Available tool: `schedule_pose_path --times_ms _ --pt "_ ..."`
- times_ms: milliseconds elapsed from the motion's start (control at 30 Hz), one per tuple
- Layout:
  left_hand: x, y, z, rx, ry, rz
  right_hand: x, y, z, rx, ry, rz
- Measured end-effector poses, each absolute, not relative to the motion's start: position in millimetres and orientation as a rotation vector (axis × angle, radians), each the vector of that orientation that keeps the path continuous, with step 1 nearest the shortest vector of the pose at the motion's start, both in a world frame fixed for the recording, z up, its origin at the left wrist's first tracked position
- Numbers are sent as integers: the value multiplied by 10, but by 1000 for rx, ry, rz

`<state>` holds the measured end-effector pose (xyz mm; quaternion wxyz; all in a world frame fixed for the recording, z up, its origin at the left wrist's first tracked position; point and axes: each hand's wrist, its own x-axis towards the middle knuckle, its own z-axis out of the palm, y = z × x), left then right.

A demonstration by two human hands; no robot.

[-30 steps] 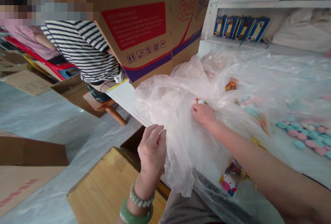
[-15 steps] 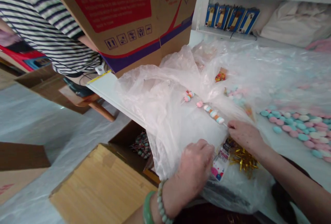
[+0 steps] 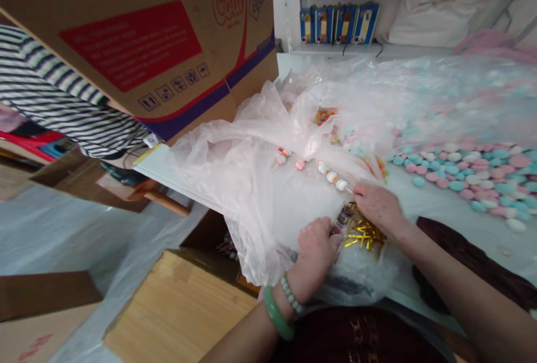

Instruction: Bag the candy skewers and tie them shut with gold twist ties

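Observation:
My right hand [image 3: 380, 206] pinches the stick of a candy skewer [image 3: 332, 177], threaded with white, blue and orange marshmallow-like pieces. The skewer points away to the left, over clear plastic sheeting. My left hand [image 3: 316, 248], with a bead bracelet and a green bangle, is closed at the edge of a printed plastic bag [image 3: 343, 218]; much of the bag is hidden behind the fingers. Gold twist ties [image 3: 364, 234] lie just below my right hand. Further left are a short candy skewer [image 3: 282, 155] and a pink candy on a stick [image 3: 300, 165].
A large cola carton [image 3: 168, 44] stands at the back left, beside a person in a striped top [image 3: 62, 89]. Many pastel candies [image 3: 470, 173] spread across the right, partly under plastic sheeting [image 3: 419, 94]. An open box [image 3: 201, 240] stands below the table edge.
The view has shifted. My left hand has closed at the printed bag, now mostly covered by its fingers. My right hand still holds the skewer's stick.

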<state>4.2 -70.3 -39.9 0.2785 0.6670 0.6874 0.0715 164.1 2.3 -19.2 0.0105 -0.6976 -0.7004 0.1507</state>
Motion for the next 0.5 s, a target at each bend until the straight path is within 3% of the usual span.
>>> schedule_pose_path --times_ms 167,233,500 --pt "-82 -650 -382 1587 1660 423 1699 51 -280 -1778 -1425 1412" --pt "-148 -638 -370 1556 1629 526 1712 42 -322 -1583 -1118 1643" --pt "-414 -590 -217 1650 1695 846 1687 -30 -312 -1351 -938 1846"
